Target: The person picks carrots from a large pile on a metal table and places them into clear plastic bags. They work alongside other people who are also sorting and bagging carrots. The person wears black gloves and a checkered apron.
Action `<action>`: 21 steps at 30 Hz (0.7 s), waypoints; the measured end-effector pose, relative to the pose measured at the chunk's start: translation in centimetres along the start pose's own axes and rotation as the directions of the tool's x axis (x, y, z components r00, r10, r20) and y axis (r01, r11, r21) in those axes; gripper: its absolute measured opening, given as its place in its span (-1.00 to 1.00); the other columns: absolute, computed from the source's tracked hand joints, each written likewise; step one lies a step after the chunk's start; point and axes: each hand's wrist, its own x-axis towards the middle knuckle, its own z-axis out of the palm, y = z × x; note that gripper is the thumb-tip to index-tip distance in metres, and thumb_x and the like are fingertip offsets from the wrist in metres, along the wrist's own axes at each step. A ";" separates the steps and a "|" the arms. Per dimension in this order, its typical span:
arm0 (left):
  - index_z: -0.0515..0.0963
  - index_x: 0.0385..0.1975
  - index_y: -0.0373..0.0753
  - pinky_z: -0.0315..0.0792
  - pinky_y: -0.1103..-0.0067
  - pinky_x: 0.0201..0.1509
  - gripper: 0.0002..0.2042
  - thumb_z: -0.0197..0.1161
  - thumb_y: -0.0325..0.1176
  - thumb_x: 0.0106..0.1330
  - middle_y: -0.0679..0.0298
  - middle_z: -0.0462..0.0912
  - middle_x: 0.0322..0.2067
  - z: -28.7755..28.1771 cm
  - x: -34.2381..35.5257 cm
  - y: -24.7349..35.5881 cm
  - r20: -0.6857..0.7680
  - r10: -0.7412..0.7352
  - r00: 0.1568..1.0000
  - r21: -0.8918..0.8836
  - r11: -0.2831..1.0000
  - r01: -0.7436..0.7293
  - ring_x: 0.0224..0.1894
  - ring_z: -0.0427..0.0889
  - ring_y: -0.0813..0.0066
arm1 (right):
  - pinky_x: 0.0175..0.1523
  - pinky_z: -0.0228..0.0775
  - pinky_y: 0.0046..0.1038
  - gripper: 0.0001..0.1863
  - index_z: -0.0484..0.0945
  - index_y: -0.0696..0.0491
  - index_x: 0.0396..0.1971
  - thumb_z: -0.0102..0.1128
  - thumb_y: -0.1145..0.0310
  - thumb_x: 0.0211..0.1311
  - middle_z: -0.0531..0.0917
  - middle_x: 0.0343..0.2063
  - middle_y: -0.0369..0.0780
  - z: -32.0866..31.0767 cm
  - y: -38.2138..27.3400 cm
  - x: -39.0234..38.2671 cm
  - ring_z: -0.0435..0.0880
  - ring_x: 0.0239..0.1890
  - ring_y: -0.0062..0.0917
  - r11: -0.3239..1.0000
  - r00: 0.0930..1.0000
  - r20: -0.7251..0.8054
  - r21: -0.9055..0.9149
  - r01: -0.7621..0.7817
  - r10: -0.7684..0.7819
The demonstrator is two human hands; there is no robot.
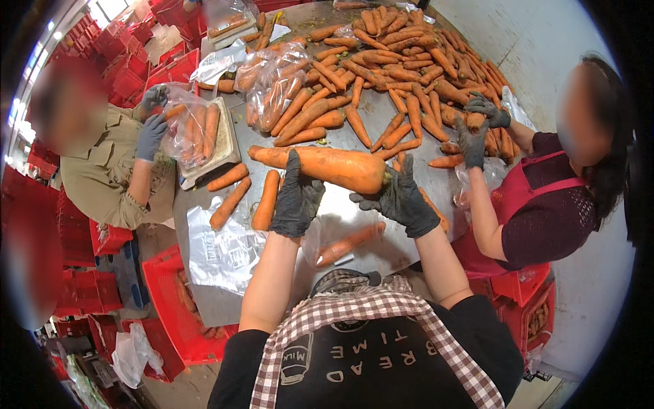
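A large, thick carrot [327, 165] is held level above the metal table [225, 300] between my two dark-gloved hands. My left hand [298, 198] grips it toward the thin end, and my right hand [402, 201] is closed around the thick end at the right. Just below my hands, a clear plastic bag [312, 240] lies on the table with a carrot [351, 244] in it. Loose carrots [266, 200] rest to the left of my left hand, beside flat white plastic bags [221, 249].
A big heap of carrots [409, 61] covers the far side. Filled clear bags [272, 82] stand at the far left. On the left a co-worker's gloved hands [151, 136] hold a bag of carrots over a scale [221, 150]. A co-worker's gloved hands [473, 140] handle carrots at right. Red crates [160, 286] flank the table.
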 end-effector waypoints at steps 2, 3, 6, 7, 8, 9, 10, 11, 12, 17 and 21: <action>0.38 -0.21 -0.20 0.35 0.77 -0.57 -0.62 0.08 -0.01 0.20 0.34 0.48 -0.43 0.1 -1.3 -0.9 -0.074 0.047 0.996 0.044 0.998 -0.044 -0.56 0.43 0.66 | -0.31 0.55 -0.45 -0.24 0.17 0.23 0.07 -0.15 -0.17 0.14 0.50 -0.23 0.00 0.3 1.6 -1.4 0.59 -0.27 -0.33 0.960 0.987 -0.069 -0.254 0.121 -0.143; 0.39 -0.23 -0.17 0.30 0.82 -0.68 -0.63 0.06 0.02 0.20 0.38 0.48 -0.50 0.1 -1.9 -1.2 -0.111 0.073 0.991 0.068 0.996 -0.065 -0.65 0.40 0.72 | -0.33 0.54 -0.47 -0.27 0.18 0.22 0.07 -0.14 -0.15 0.15 0.50 -0.25 -0.01 0.4 2.2 -1.8 0.59 -0.31 -0.35 0.963 0.982 -0.072 -0.224 0.153 -0.173; 0.36 -0.15 -0.17 0.33 0.82 -0.66 -0.65 0.11 -0.07 0.20 0.36 0.49 -0.44 -1.2 -3.0 -1.9 -0.082 0.067 0.994 0.039 0.997 -0.064 -0.60 0.45 0.69 | -0.45 0.45 -0.52 -0.37 0.24 0.17 0.02 -0.15 -0.10 0.20 0.51 -0.38 -0.10 -0.4 4.3 -2.1 0.54 -0.48 -0.43 0.975 0.965 -0.153 -0.107 0.197 -0.212; 0.35 -0.14 -0.17 0.34 0.82 -0.65 -0.65 0.13 -0.10 0.20 0.36 0.50 -0.42 -1.3 -3.5 -2.0 -0.085 0.061 0.995 0.040 0.998 -0.058 -0.58 0.47 0.68 | -0.46 0.47 -0.52 -0.38 0.26 0.17 -0.01 -0.15 -0.10 0.19 0.52 -0.38 -0.10 -0.8 4.9 -2.3 0.56 -0.49 -0.43 0.979 0.967 -0.164 -0.079 0.186 -0.197; 0.35 -0.13 -0.17 0.35 0.82 -0.64 -0.66 0.15 -0.13 0.19 0.35 0.50 -0.41 -1.3 -3.9 -1.9 -0.058 0.093 0.994 0.087 0.992 -0.088 -0.57 0.47 0.67 | -0.47 0.50 -0.51 -0.38 0.28 0.17 -0.03 -0.14 -0.11 0.19 0.54 -0.38 -0.11 -1.2 5.3 -2.4 0.58 -0.50 -0.44 0.984 0.970 -0.166 -0.049 0.174 -0.180; 0.34 -0.12 -0.18 0.36 0.81 -0.62 -0.66 0.17 -0.17 0.18 0.35 0.50 -0.39 -1.3 -4.4 -2.0 -0.031 0.124 0.992 0.134 0.984 -0.119 -0.56 0.48 0.66 | -0.48 0.52 -0.50 -0.39 0.30 0.17 -0.05 -0.14 -0.11 0.18 0.55 -0.39 -0.11 -1.4 5.5 -2.6 0.60 -0.51 -0.45 0.987 0.972 -0.167 -0.019 0.161 -0.162; 0.34 -0.12 -0.18 0.37 0.81 -0.60 -0.66 0.19 -0.20 0.17 0.35 0.50 -0.37 -1.3 -4.7 -2.0 -0.003 0.153 0.988 0.181 0.972 -0.150 -0.54 0.49 0.66 | -0.46 0.52 -0.50 -0.39 0.29 0.17 -0.05 -0.17 -0.11 0.20 0.54 -0.38 -0.10 -1.6 5.7 -2.8 0.60 -0.48 -0.44 0.988 0.974 -0.169 -0.011 0.151 -0.151; 0.34 -0.12 -0.18 0.37 0.81 -0.60 -0.66 0.20 -0.21 0.16 0.35 0.50 -0.36 -1.2 -5.2 -2.0 0.023 0.204 0.979 0.233 0.951 -0.204 -0.54 0.48 0.66 | -0.45 0.52 -0.50 -0.39 0.29 0.17 -0.05 -0.18 -0.11 0.20 0.54 -0.37 -0.10 -1.7 6.0 -2.9 0.60 -0.47 -0.43 0.987 0.971 -0.175 -0.024 0.160 -0.162; 0.34 -0.12 -0.18 0.37 0.81 -0.59 -0.66 0.21 -0.23 0.15 0.35 0.50 -0.35 -1.0 -5.6 -1.9 0.051 0.252 0.966 0.284 0.924 -0.256 -0.54 0.48 0.67 | -0.43 0.53 -0.49 -0.39 0.28 0.18 -0.05 -0.18 -0.11 0.20 0.53 -0.37 -0.09 -1.9 6.3 -2.9 0.60 -0.45 -0.43 0.985 0.968 -0.181 -0.036 0.169 -0.173; 0.39 -0.18 -0.21 0.23 0.79 -0.61 -0.68 0.27 -0.39 0.07 0.36 0.51 -0.39 -0.4 -7.2 -1.6 0.059 0.398 0.915 0.522 0.769 -0.369 -0.53 0.42 0.71 | -0.35 0.50 -0.48 -0.55 0.36 0.18 -0.10 -0.12 0.08 0.27 0.55 -0.34 -0.15 -2.8 7.8 -2.5 0.60 -0.40 -0.47 0.834 0.878 -0.256 -0.497 0.238 -0.404; 0.42 -0.22 -0.24 0.26 0.74 -0.53 -0.69 0.30 -0.46 0.01 0.35 0.53 -0.40 -0.7 -8.1 -1.5 0.045 0.404 0.913 0.589 0.728 -0.351 -0.54 0.40 0.69 | -0.32 0.50 -0.51 -0.72 0.43 0.20 -0.19 -0.04 0.30 0.25 0.57 -0.38 -0.19 -3.3 7.7 -3.0 0.60 -0.41 -0.52 0.745 0.894 -0.199 -0.639 0.191 -0.401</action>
